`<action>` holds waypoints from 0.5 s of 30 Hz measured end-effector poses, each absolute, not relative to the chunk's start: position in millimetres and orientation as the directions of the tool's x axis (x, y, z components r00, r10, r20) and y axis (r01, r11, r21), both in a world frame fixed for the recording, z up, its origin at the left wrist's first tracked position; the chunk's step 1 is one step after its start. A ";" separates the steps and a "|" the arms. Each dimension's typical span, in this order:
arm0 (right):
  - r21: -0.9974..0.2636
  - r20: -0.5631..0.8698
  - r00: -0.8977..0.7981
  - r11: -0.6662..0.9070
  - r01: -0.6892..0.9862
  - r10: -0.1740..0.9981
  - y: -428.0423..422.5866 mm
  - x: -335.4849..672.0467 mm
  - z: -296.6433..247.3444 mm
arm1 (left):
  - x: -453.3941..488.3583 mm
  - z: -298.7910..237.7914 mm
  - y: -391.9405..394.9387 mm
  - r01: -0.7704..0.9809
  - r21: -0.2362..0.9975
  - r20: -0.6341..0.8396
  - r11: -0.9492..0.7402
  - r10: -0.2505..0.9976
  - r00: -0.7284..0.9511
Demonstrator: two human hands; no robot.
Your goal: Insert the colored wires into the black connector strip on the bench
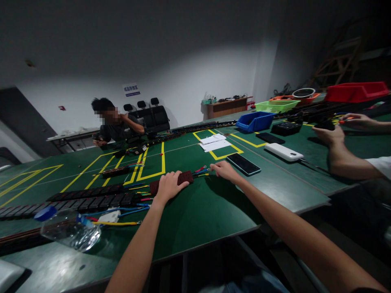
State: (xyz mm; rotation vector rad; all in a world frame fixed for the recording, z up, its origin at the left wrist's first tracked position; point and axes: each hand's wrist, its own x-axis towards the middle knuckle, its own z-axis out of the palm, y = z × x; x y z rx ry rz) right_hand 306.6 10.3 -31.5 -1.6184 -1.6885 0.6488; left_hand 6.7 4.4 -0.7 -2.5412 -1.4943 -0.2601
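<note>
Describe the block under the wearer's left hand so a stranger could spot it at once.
On the green table, find the wearer's left hand. The block lies beneath it, coloured wires reaching toward the right hand. Its dark red colour sets it apart from the black blocks further left.

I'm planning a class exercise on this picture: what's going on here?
At a green table, a person's left hand lies over a dark red block, and the right hand is at coloured wire ends beside it; whether it touches them is unclear. A phone lies right of that hand. At far right, another person's hand holds a dark part; someone else is across the table.
</note>
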 end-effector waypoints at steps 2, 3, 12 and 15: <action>-0.738 0.141 0.033 0.083 0.669 0.989 10.3 306.5 -32.1 | 6.8 -0.9 4.4 0.876 -0.072 0.244 -0.477 0.843 0.480; -0.721 0.139 0.039 0.074 0.689 0.990 10.2 306.4 -32.2 | 6.9 -1.1 4.4 0.877 -0.076 0.247 -0.475 0.843 0.478; -0.658 0.110 0.013 0.063 0.751 0.994 6.3 303.0 -28.2 | 6.9 -1.6 4.6 0.881 -0.082 0.245 -0.465 0.848 0.470; -0.663 0.107 0.007 0.066 0.746 0.994 6.7 303.3 -28.1 | 6.6 -2.1 5.5 0.880 -0.082 0.250 -0.469 0.845 0.473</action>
